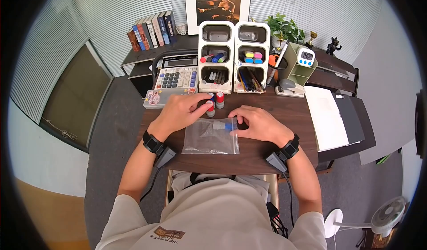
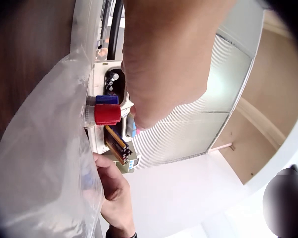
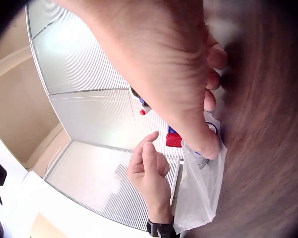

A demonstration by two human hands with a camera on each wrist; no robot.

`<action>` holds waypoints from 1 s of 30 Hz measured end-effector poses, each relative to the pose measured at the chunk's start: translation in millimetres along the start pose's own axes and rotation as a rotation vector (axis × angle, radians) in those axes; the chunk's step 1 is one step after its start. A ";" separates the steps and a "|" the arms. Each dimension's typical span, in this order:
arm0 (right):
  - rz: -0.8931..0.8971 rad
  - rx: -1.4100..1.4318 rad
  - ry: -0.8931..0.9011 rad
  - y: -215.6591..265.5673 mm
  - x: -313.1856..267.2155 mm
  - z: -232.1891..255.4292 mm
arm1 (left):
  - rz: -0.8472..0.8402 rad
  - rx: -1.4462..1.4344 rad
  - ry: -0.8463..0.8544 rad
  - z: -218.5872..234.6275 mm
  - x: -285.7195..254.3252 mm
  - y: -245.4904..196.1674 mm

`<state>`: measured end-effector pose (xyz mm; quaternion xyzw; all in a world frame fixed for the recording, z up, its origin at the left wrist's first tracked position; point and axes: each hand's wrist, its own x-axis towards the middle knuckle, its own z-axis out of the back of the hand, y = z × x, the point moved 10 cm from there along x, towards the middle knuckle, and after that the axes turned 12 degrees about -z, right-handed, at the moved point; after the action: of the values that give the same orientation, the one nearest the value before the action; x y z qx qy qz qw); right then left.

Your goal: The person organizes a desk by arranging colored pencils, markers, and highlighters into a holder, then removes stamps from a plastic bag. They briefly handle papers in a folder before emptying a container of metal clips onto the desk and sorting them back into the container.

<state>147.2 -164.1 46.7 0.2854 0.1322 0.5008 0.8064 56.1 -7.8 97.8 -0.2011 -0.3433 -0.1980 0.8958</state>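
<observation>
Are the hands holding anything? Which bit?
The left hand holds nothing. The right hand is at the edge of the clear bag; gripping can't be told.

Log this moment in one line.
left hand: beside red-capped bottles | right hand: touching clear bag | inside: blue-capped bottle

You are seated in what looks like an office or study, at a brown wooden desk (image 1: 287, 105). Before you stand pen holders (image 1: 216, 43), a big calculator (image 1: 178, 77), a stapler (image 1: 287, 85) and a digital timer (image 1: 306, 57). Beyond them you have upright books (image 1: 153, 31), a framed picture (image 1: 222, 5), a potted plant (image 1: 284, 26) and pale blinds (image 1: 129, 0). Grey floor (image 1: 104, 152) surrounds your desk, with a white fan (image 1: 388, 214) to your right.
</observation>
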 end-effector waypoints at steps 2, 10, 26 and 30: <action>-0.001 -0.003 0.002 0.5 -0.3 0.3 | 0.019 0.009 0.015 -0.1 -0.5 2.5; 0.024 0.043 0.022 0.0 -0.2 -0.2 | -0.001 0.039 0.098 -5.4 -1.2 3.9; -0.018 0.005 -0.044 -3.6 2.8 -1.5 | 0.004 0.041 0.160 -15.1 -5.0 9.0; -0.046 -0.011 -0.064 -5.9 4.1 -2.3 | 0.035 0.032 0.190 -16.0 -3.9 9.7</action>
<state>152.2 -161.6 41.7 0.2935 0.1102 0.4734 0.8232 66.8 -6.7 82.0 -0.1732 -0.2565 -0.1951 0.9307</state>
